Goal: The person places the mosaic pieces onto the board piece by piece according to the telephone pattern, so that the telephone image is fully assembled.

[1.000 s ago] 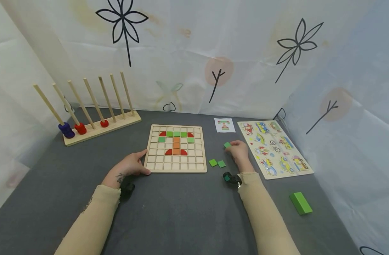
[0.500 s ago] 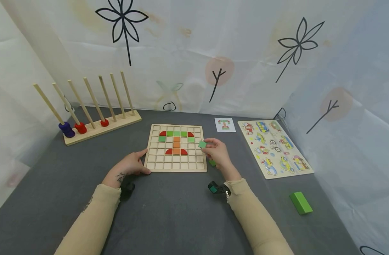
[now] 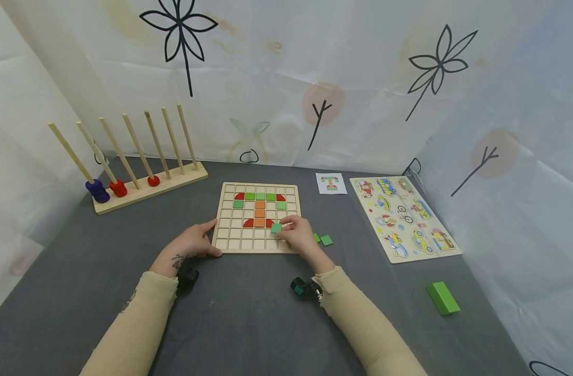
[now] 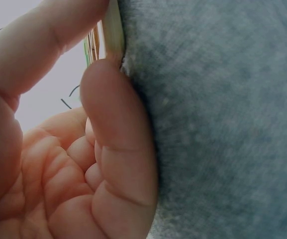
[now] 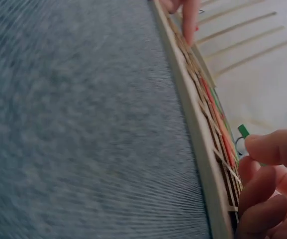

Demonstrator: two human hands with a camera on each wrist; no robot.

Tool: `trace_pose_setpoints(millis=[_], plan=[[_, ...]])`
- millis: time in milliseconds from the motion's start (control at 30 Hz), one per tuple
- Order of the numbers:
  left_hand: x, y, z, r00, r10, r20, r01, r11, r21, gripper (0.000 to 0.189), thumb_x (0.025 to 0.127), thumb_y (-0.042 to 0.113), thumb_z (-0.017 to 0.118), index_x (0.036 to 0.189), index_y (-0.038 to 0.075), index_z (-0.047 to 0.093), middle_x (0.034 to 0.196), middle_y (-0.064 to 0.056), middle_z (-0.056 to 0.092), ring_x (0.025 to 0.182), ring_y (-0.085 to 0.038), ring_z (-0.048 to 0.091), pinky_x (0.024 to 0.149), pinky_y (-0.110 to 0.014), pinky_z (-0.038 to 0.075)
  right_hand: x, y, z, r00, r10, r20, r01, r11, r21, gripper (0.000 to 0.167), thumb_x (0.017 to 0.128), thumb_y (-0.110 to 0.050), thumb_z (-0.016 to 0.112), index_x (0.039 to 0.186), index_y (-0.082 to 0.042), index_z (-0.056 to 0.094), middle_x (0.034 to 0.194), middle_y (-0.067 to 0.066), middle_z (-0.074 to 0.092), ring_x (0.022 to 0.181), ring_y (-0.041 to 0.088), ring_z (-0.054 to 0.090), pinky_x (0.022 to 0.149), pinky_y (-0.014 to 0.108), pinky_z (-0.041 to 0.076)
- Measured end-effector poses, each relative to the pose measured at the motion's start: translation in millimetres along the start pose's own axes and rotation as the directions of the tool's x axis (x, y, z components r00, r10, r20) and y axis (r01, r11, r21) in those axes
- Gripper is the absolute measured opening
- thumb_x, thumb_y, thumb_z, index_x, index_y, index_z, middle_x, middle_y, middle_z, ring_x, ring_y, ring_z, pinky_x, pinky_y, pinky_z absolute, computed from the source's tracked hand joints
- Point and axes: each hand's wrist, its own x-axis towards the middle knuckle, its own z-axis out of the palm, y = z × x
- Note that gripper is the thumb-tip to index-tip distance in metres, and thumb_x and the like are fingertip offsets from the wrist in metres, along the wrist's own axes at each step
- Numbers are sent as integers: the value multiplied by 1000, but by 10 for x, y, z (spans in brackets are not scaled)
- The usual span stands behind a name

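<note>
A wooden grid board [image 3: 286, 245] lies on the grey table, with red rounded, green square and orange square pieces set in its cells. At its left side my left hand [image 3: 191, 244] steadies it, thumb at the near corner and index finger along the left edge; the left wrist view shows both fingertips against the wood. Between the thumb and fingers of my right hand [image 3: 298, 235] is pinched a green square tile [image 3: 276, 228], seen nearly edge-on as a green tile [image 5: 243, 131] in the right wrist view. It hovers over the board, just right of the lower red piece.
Loose green tiles [image 3: 326, 240] lie right of the board, one partly behind my right hand. Behind them are a pattern card [image 3: 331, 191] and a picture puzzle board [image 3: 427, 244]. A green block [image 3: 443, 298] sits front right; a peg stand [image 3: 176, 181] is back left.
My right hand has carried the green tile leftward from the table on the right to over the board's lower right part. The left hand stays on the board's edge.
</note>
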Motion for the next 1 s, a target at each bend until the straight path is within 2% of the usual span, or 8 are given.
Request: trace_pose_setpoints(millis=[267, 433, 600, 767, 867, 933, 1000], plan=[[-1, 2, 1, 1000, -3, -1, 3, 1000, -2, 98, 72, 14, 78, 149, 7, 17, 55, 0, 43, 48, -12, 39, 50, -27, 34, 4, 18, 63, 1000, -24, -13, 22, 994, -112, 27, 74, 1, 69, 101, 1, 64, 67, 3, 54, 51, 10, 44, 48, 23, 38], [-8, 9, 3, 1000, 0, 2, -1, 1000, 0, 98, 72, 14, 78, 148, 6, 16, 56, 0, 43, 48, -12, 39, 50, -27, 34, 3, 2, 88, 999, -33, -25, 28, 978, -207, 29, 74, -2, 71, 103, -1, 67, 71, 6, 59, 58, 12, 49, 52, 25, 40], [-18, 19, -8, 1000, -3, 7, 3, 1000, 8, 98, 72, 15, 78, 148, 6, 16, 56, 0, 43, 48, -12, 40, 50, -27, 35, -1, -21, 109, 999, -31, -21, 23, 958, -287, 32, 74, -6, 72, 106, -4, 68, 73, 5, 61, 58, 12, 49, 53, 25, 40], [-33, 37, -16, 1000, -2, 10, 1, 1000, 21, 98, 73, 15, 78, 148, 6, 16, 56, 0, 43, 48, -12, 39, 50, -27, 34, -7, -27, 119, 1000, -21, -13, 16, 948, -318, 35, 75, -8, 72, 110, -5, 68, 73, 5, 62, 57, 13, 49, 52, 25, 39], [-34, 39, -15, 1000, 2, 10, -3, 1000, 25, 98, 73, 15, 77, 148, 5, 16, 55, 1, 43, 48, -12, 39, 50, -27, 34, 2, -13, 103, 1000, -20, -2, 18, 964, -266, 36, 74, -6, 73, 110, -5, 67, 73, 6, 62, 57, 11, 49, 52, 25, 39], [-29, 32, -11, 1000, -1, 10, 1, 1000, 22, 97, 73, 15, 77, 148, 6, 16, 55, 1, 43, 47, -12, 39, 49, -27, 34, 2, -5, 69, 1000, -30, 5, 30, 983, -184, 37, 74, -5, 72, 111, -2, 66, 74, 6, 61, 55, 10, 47, 50, 24, 38], [-24, 27, -7, 1000, -3, 12, 2, 1000, 18, 97, 73, 14, 77, 149, 6, 16, 55, 1, 43, 47, -11, 39, 50, -26, 34, -7, -7, 7, 999, -36, 13, 37, 998, -57, 38, 75, -3, 71, 113, 1, 63, 73, 5, 60, 53, 9, 45, 48, 24, 36]])
